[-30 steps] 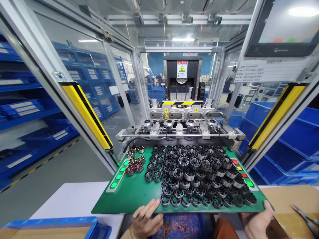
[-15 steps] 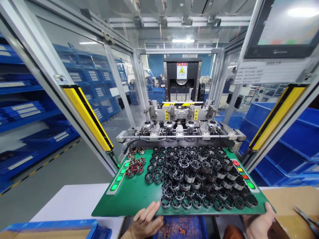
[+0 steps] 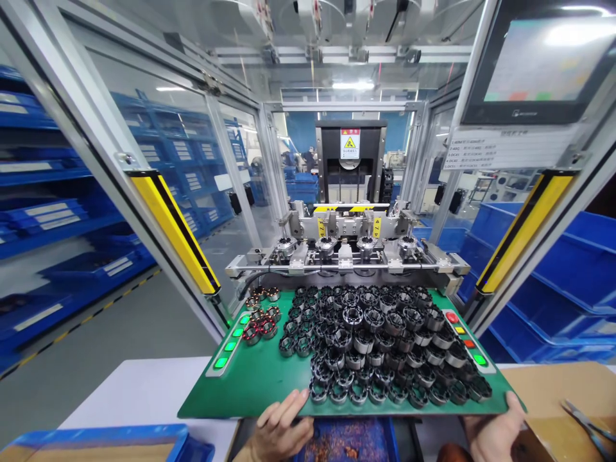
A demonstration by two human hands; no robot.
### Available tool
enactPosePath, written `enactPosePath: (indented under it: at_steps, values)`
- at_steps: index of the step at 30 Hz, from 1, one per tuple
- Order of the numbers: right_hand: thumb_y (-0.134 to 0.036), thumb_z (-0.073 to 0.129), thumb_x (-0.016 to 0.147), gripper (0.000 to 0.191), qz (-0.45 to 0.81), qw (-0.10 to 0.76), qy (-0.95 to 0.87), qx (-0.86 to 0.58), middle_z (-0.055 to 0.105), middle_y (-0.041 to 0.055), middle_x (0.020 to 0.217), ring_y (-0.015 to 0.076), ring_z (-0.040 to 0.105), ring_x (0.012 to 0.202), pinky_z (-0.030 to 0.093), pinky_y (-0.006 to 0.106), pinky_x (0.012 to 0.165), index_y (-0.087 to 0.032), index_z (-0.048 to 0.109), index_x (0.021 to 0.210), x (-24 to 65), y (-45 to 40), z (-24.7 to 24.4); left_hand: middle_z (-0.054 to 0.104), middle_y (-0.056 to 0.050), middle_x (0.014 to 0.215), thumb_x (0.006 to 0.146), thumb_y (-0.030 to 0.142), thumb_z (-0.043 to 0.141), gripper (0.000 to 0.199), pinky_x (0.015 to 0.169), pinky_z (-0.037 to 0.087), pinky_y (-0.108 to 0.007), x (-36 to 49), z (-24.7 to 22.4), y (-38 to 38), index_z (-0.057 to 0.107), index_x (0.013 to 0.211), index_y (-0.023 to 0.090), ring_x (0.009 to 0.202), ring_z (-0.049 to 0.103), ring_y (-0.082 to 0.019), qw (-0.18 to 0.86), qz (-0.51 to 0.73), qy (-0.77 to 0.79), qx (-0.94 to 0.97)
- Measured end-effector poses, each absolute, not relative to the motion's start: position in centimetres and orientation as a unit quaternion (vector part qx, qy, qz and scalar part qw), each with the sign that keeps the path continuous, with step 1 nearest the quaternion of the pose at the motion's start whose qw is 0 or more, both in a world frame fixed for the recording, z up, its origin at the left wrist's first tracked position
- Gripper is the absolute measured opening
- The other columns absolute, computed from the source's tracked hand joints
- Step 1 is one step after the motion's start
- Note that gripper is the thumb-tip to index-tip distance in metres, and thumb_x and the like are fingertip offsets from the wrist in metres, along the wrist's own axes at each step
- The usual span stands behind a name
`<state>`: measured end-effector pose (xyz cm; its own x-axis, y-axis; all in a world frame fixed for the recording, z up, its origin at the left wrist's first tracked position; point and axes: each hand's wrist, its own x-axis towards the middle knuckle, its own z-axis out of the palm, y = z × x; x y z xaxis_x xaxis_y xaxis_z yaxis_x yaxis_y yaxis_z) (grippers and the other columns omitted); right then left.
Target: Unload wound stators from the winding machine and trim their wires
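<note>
On the front edge of the green worktop [image 3: 240, 391], the stretched fingers of my left hand [image 3: 282, 425] rest beside the nearest row of stator cores [image 3: 359, 391]. That hand is open and holds no loose part. At the front right corner, my right hand [image 3: 495, 428] has its thumb over the edge and its fingers under it, partly hidden, gripping the worktop. The black and silver ring-shaped cores stand in stacked rows over the middle and right. A small group of stators with copper windings [image 3: 262, 324] sits at the left, with red light on some.
Behind the worktop stands a machine fixture [image 3: 346, 256] with several clamping stations. Yellow light-curtain bars [image 3: 173, 234] flank the opening. Lit buttons [image 3: 231, 346] line both sides. A blue bin [image 3: 346, 439] lies below the edge; pliers [image 3: 587, 423] lie at right. A screen [image 3: 543, 64] hangs above.
The view has shifted slightly, so the machine appears a little lower and the right side a little further left. Both hands keep their places on the worktop edge.
</note>
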<state>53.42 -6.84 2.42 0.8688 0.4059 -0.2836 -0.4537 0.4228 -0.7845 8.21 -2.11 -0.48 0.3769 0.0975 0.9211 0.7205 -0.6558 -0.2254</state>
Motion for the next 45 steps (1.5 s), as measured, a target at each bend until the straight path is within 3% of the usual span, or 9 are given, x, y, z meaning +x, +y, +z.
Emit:
enactPosePath:
  at_steps: [4, 12, 19, 26, 32, 35, 39, 42, 45]
  values:
    - [-0.053, 0.08, 0.058, 0.045, 0.255, 0.845, 0.047, -0.467, 0.092, 0.0039, 0.121, 0.0255, 0.082, 0.076, 0.064, 0.031, 0.042, -0.031, 0.079, 0.098, 53.8, -6.7, 1.8, 0.088, 0.002, 0.099, 0.114, 0.023, 0.07, 0.035, 0.14, 0.034, -0.027, 8.3, -0.2, -2.1, 0.07, 0.08, 0.033, 0.104, 0.075, -0.015, 0.314, -0.498, -0.27, -0.762]
    - [-0.056, 0.081, 0.064, 0.06, 0.27, 0.843, 0.051, -0.463, 0.09, 0.0065, 0.137, 0.0377, 0.089, 0.112, 0.069, 0.043, 0.048, -0.039, 0.086, 0.121, 55.3, -6.6, -0.2, 0.088, 0.003, 0.098, 0.123, 0.031, 0.065, 0.044, 0.125, 0.043, -0.028, 8.3, 0.0, -2.2, 0.071, 0.08, 0.033, 0.103, 0.074, -0.014, 0.307, -0.497, -0.275, -0.764]
    - [-0.051, 0.086, 0.065, 0.053, 0.271, 0.864, 0.03, -0.422, 0.09, 0.005, 0.112, 0.028, 0.081, 0.074, 0.069, 0.039, 0.044, -0.034, 0.086, 0.115, 55.9, -6.5, -0.8, 0.088, 0.003, 0.101, 0.123, 0.031, 0.067, 0.043, 0.134, 0.038, -0.028, 8.3, 0.0, -2.2, 0.072, 0.08, 0.034, 0.106, 0.073, -0.015, 0.294, -0.498, -0.268, -0.77]
    - [-0.045, 0.087, 0.073, 0.065, 0.265, 0.875, 0.017, -0.404, 0.091, 0.0061, 0.13, 0.0368, 0.09, 0.095, 0.072, 0.045, 0.043, -0.039, 0.083, 0.138, 54.6, -6.9, -0.1, 0.088, 0.002, 0.107, 0.121, 0.03, 0.07, 0.039, 0.147, 0.028, -0.029, 8.0, -0.2, -2.1, 0.072, 0.081, 0.034, 0.11, 0.074, -0.014, 0.297, -0.492, -0.263, -0.775]
    - [-0.046, 0.089, 0.073, 0.074, 0.274, 0.879, 0.02, -0.391, 0.09, 0.0018, 0.14, 0.0354, 0.092, 0.1, 0.076, 0.043, 0.049, -0.045, 0.08, 0.146, 54.9, -7.0, -0.1, 0.087, 0.003, 0.107, 0.119, 0.03, 0.071, 0.039, 0.148, 0.028, -0.027, 8.1, -0.2, -2.1, 0.072, 0.081, 0.034, 0.111, 0.074, -0.013, 0.297, -0.493, -0.264, -0.773]
    - [-0.044, 0.088, 0.073, 0.072, 0.283, 0.881, 0.018, -0.378, 0.09, -0.0002, 0.141, 0.0319, 0.092, 0.098, 0.076, 0.038, 0.051, -0.048, 0.079, 0.145, 55.2, -7.0, -0.3, 0.086, 0.002, 0.108, 0.117, 0.03, 0.074, 0.035, 0.148, 0.029, -0.027, 8.1, -0.4, -2.1, 0.074, 0.082, 0.035, 0.126, 0.074, -0.01, 0.297, -0.496, -0.267, -0.771]
    - [-0.043, 0.088, 0.077, 0.075, 0.291, 0.884, 0.023, -0.365, 0.09, -0.0003, 0.141, 0.0346, 0.093, 0.104, 0.081, 0.045, 0.057, -0.043, 0.076, 0.15, 55.4, -7.1, -0.6, 0.085, 0.001, 0.111, 0.117, 0.031, 0.073, 0.035, 0.149, 0.028, -0.027, 8.1, -0.7, -2.0, 0.074, 0.082, 0.034, 0.157, 0.064, -0.007, 0.296, -0.493, -0.265, -0.774]
    - [-0.033, 0.087, 0.081, 0.072, 0.312, 0.897, 0.014, -0.314, 0.091, -0.0038, 0.138, 0.0309, 0.092, 0.095, 0.08, 0.04, 0.059, -0.052, 0.074, 0.149, 55.5, -7.3, -0.8, 0.084, 0.001, 0.116, 0.115, 0.029, 0.074, 0.033, 0.149, 0.028, -0.028, 8.0, -0.9, -2.0, 0.074, 0.083, 0.034, 0.161, 0.062, -0.007, 0.297, -0.491, -0.263, -0.775]
    - [-0.032, 0.087, 0.081, 0.062, 0.304, 0.9, 0.038, -0.311, 0.093, -0.0024, 0.122, 0.0261, 0.086, 0.071, 0.076, 0.035, 0.051, -0.041, 0.079, 0.142, 55.5, -7.2, -0.8, 0.084, 0.001, 0.118, 0.114, 0.03, 0.076, 0.03, 0.149, 0.028, -0.028, 7.8, -1.1, -2.0, 0.074, 0.084, 0.034, 0.162, 0.062, -0.008, 0.295, -0.49, -0.262, -0.778]
